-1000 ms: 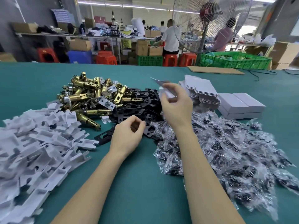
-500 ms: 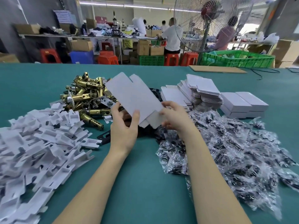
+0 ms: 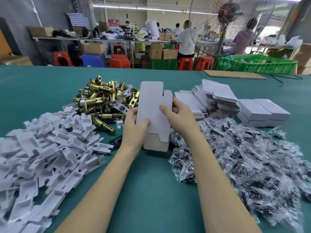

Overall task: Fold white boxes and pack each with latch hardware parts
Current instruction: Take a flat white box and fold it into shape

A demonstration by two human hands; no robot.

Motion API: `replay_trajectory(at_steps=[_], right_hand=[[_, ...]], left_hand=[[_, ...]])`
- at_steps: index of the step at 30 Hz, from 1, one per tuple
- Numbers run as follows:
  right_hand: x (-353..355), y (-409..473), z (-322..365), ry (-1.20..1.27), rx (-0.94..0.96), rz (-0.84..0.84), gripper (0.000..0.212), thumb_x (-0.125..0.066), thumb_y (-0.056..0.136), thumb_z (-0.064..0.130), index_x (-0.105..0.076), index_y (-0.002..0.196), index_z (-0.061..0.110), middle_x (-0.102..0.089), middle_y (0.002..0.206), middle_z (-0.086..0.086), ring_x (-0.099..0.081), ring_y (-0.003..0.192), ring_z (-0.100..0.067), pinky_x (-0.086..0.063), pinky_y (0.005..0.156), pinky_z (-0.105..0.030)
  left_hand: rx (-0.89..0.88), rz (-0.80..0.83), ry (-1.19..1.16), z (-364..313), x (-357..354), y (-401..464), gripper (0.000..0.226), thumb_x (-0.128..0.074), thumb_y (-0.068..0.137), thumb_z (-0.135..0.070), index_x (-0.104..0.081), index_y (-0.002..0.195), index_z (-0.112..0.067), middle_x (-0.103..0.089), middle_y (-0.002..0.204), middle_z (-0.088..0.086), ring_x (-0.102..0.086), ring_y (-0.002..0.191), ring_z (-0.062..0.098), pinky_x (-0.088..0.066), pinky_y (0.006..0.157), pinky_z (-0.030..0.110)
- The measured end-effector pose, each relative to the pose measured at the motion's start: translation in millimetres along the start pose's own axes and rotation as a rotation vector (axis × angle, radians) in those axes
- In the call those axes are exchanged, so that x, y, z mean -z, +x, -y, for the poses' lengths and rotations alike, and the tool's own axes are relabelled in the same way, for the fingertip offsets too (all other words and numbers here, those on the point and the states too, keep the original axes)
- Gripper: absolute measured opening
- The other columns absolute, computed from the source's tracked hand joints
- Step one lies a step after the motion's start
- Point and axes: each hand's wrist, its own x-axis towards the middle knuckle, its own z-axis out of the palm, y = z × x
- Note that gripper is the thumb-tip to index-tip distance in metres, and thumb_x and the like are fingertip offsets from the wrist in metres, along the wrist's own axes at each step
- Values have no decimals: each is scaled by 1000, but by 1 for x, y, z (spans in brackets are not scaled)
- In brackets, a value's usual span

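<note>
Clearly most of the work lies ahead: the green counter [image 3: 151,190] carries big heaps of white inserts [image 3: 42,157], bagged parts [image 3: 244,162] and brass latches [image 3: 104,100], plus a stack of flat blanks [image 3: 217,96], against only a few finished boxes [image 3: 264,111] at the right. Between the heaps, held above the counter, one flat box blank [image 3: 153,106] is unfolded and unpacked. The left hand [image 3: 134,130] pinches its lower left edge, and the right hand [image 3: 180,115] has its grip curled round the right edge.

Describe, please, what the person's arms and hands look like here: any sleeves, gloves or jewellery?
Both forearms are bare for their whole visible length; no sleeve shows. The left hand and the right hand wear no gloves, and no ring, watch or bracelet is visible on either.
</note>
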Motion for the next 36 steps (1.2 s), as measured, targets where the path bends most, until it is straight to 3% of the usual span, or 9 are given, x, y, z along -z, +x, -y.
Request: replay_trajectory(at_steps=[3,5,8,11,16,21,28,32,36], right_hand=[[-5,-1,1,78,-15,26,10,-64,98,33,-63,107,33,-71,108,13,-68,100,-10,-55,75,-28],[-12,-2,4,144,-37,20,12,-66,97,34,-65,109,32,-73,110,11,-68,101,-11,-56,79,-30],[-23,-3,10,320,-59,-22,18,-70,94,37,-70,109,27,-77,103,9,-73,93,-9,-56,70,-22],[-26,-4,12,405,-86,-18,34,-70,86,41,-70,116,26,-77,106,6,-73,97,-13,-55,69,-21],[-24,-3,1,433,-181,-33,10,-62,98,18,-68,102,24,-77,93,7,-73,84,-15,-56,63,-27],[-14,-6,2,538,-198,-2,23,-66,95,16,-71,117,14,-79,100,-2,-75,84,-17,-58,62,-27],[-8,-12,6,400,-202,157,41,-69,89,37,-73,123,14,-75,120,-7,-68,117,-28,-50,108,-48],[-8,-13,7,279,-218,294,52,-70,78,54,-76,119,23,-72,127,0,-63,126,-21,-41,116,-48],[-11,-15,9,278,-262,303,63,-70,71,71,-69,119,31,-67,134,3,-59,131,-19,-38,118,-48]], left_hand=[[-32,27,49,-6,3,2,31,-64,97,-11,-52,124,-21,-66,119,0,-65,105,11,-48,74,20],[-40,74,23,-9,0,0,25,-62,102,-19,-55,126,-17,-67,116,-4,-67,100,1,-49,72,12],[-47,117,-37,-12,-8,-6,33,-59,104,-24,-55,131,-6,-67,117,-4,-67,94,-11,-50,76,8],[-49,120,-69,-10,-10,-12,39,-62,100,-27,-55,133,-6,-68,124,1,-68,108,0,-53,85,15],[-73,65,-63,-11,-3,-13,31,-72,95,-17,-59,123,-16,-69,123,2,-68,112,8,-55,95,25],[-80,87,-52,-13,-2,-13,32,-72,95,-13,-60,124,-12,-71,123,4,-69,112,12,-56,98,29],[9,140,-60,-6,1,-12,40,-75,91,-28,-61,127,-16,-76,107,-14,-67,99,-11,-51,79,8],[118,214,-49,-4,6,-12,70,-79,78,-59,-61,133,-19,-74,119,-10,-66,116,4,-51,103,32],[121,430,25,-8,6,-16,57,-77,72,-62,-58,121,-40,-72,113,-30,-65,109,-11,-50,84,9]])
